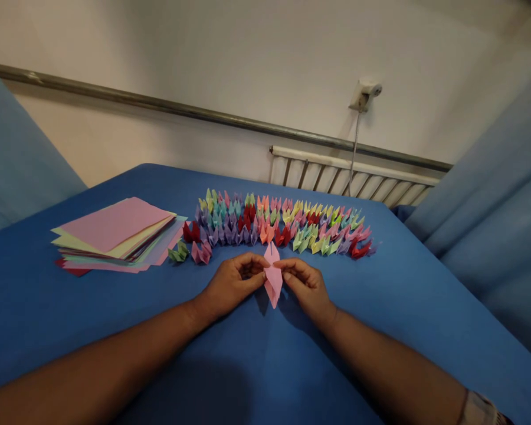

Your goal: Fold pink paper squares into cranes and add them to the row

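Observation:
A pink folded-paper piece [273, 282], diamond-shaped with pointed ends, is held up between my two hands just above the table. My left hand [235, 282] pinches its left edge between thumb and fingers. On the opposite edge, my right hand [307, 286] grips it with thumb and forefinger. Just beyond my hands stand rows of small paper cranes [243, 221] in many colours. A pink crane [201, 252] and a green crane [179, 252] sit at the near left of the rows, close to my left hand.
A stack of coloured paper sheets [119, 227], pink on top, lies on the blue table [371, 354] at the left. Behind the table are a radiator [323, 171], a metal rail [194, 111] and a wall socket [361, 95]. Blue curtains [500, 195] hang at both sides.

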`<state>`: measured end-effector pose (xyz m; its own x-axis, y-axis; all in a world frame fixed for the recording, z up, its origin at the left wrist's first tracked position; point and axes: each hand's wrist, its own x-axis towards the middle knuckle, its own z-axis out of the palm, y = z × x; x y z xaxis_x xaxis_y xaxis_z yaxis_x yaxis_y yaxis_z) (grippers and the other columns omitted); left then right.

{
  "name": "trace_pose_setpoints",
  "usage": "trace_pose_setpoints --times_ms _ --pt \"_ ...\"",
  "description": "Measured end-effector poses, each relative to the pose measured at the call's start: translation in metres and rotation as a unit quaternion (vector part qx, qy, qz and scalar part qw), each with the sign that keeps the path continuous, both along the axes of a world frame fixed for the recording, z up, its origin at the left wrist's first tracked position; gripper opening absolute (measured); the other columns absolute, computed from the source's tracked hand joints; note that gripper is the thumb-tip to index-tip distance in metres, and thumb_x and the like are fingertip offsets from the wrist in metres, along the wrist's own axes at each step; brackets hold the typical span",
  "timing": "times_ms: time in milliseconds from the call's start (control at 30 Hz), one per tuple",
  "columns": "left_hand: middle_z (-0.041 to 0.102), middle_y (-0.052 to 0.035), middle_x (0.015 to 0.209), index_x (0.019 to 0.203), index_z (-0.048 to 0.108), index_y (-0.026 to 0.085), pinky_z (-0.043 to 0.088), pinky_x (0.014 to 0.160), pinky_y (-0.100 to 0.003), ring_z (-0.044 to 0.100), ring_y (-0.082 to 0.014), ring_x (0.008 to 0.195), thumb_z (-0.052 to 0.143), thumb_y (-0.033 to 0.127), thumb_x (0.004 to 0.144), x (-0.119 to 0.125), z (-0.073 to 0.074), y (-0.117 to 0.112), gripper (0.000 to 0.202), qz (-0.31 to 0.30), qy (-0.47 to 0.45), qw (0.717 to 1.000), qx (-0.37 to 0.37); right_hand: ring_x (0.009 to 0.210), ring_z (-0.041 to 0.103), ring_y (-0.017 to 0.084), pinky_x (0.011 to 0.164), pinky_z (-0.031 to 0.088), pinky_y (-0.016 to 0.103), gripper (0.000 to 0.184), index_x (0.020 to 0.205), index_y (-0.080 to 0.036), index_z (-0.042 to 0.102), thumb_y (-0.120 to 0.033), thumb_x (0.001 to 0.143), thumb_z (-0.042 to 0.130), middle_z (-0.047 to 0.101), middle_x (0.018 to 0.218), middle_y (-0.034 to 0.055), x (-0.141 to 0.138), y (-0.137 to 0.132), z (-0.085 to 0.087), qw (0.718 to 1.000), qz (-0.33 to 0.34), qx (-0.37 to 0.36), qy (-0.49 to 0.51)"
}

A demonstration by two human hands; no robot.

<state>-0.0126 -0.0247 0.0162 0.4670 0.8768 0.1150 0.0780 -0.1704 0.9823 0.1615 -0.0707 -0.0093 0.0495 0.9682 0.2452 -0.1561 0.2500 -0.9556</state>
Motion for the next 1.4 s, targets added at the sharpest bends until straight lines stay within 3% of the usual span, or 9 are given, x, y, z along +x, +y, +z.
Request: trace_pose_setpoints --times_ms 200,433,567,900,1100,1200,1300,1400 --pt "0.063 -0.0003 0.078 0.082 0.065 0.017 0.047 0.072 -0.027 0.059 -0.0149 0.074 0.069 0.037 0.078 0.0 0.002 0.001 0.021 0.015 0.007 1.0 -0.005 0.066 0.059 0.013 0.066 0.046 0.027 0.022 0.095 -0.022 0.07 -0.034 0.077 0.071 0.066 0.074 -0.0006 -0.001 0.001 -0.004 1.0 0.008 -0.004 -0.017" --pt "0.056 0.0026 0.073 0.077 0.06 0.017 0.043 0.065 -0.024 0.053 -0.0121 0.068 0.067 0.04 0.079 0.001 -0.002 -0.002 0.024 0.007 0.011 1.0 -0.012 0.059 0.052 0.011 0.058 0.044 0.025 0.023 0.07 -0.02 0.065 -0.04 0.073 0.075 0.061 0.064 -0.0026 -0.006 0.005 -0.007 0.998 -0.056 -0.028 -0.002" --pt "0.054 0.0034 0.07 0.075 0.059 0.017 0.04 0.063 -0.023 0.05 -0.0114 0.066 0.066 0.04 0.08 0.003 -0.003 -0.003 0.025 0.011 0.014 1.0 -0.016 0.054 0.049 0.01 0.055 0.041 0.024 0.026 0.065 -0.019 0.062 -0.04 0.068 0.078 0.058 0.059 -0.0041 -0.007 0.006 -0.005 0.997 -0.068 -0.039 0.012" --pt "0.054 0.0032 0.066 0.069 0.057 0.017 0.04 0.059 -0.023 0.048 -0.0114 0.063 0.066 0.039 0.078 0.006 -0.002 -0.006 0.025 0.069 0.037 0.997 -0.019 0.055 0.047 0.01 0.053 0.039 0.023 0.025 0.067 -0.019 0.059 -0.037 0.073 0.076 0.057 0.06 -0.0039 -0.007 0.001 -0.001 0.997 -0.07 -0.035 -0.025" --pt "0.055 0.0038 0.065 0.068 0.056 0.017 0.039 0.058 -0.023 0.049 -0.01 0.06 0.068 0.033 0.075 0.009 0.0 -0.011 0.021 0.082 0.03 0.996 -0.016 0.052 0.045 0.007 0.051 0.037 0.02 0.032 0.077 -0.021 0.055 -0.035 0.066 0.082 0.054 0.059 -0.0077 -0.01 0.002 0.0 0.995 -0.052 -0.048 0.07" --pt "0.057 0.0049 0.065 0.08 0.057 0.017 0.041 0.059 -0.023 0.052 -0.01 0.06 0.071 0.032 0.073 0.009 0.001 -0.012 0.022 0.08 -0.01 0.996 -0.038 0.053 0.047 0.008 0.053 0.038 0.02 0.04 0.092 -0.022 0.057 -0.034 0.064 0.083 0.056 0.061 -0.0084 -0.009 0.002 0.001 0.993 -0.032 -0.062 0.095" --pt "0.06 0.006 0.065 0.101 0.055 0.018 0.041 0.06 -0.023 0.054 -0.0107 0.06 0.073 0.032 0.071 0.01 0.0 -0.012 0.037 0.065 -0.044 0.994 -0.08 0.054 0.047 0.008 0.054 0.039 0.021 0.037 0.093 -0.022 0.058 -0.034 0.067 0.082 0.056 0.062 -0.0078 -0.008 0.0 0.001 0.995 -0.025 -0.054 0.083" --pt "0.058 0.0053 0.064 0.094 0.058 0.016 0.04 0.059 -0.023 0.053 -0.0103 0.059 0.075 0.036 0.069 0.01 -0.001 -0.011 0.036 0.04 -0.046 0.991 -0.123 0.056 0.049 0.008 0.056 0.04 0.021 0.034 0.094 -0.022 0.058 -0.032 0.07 0.08 0.057 0.064 -0.0077 -0.009 -0.002 0.001 0.997 -0.032 -0.035 0.066"
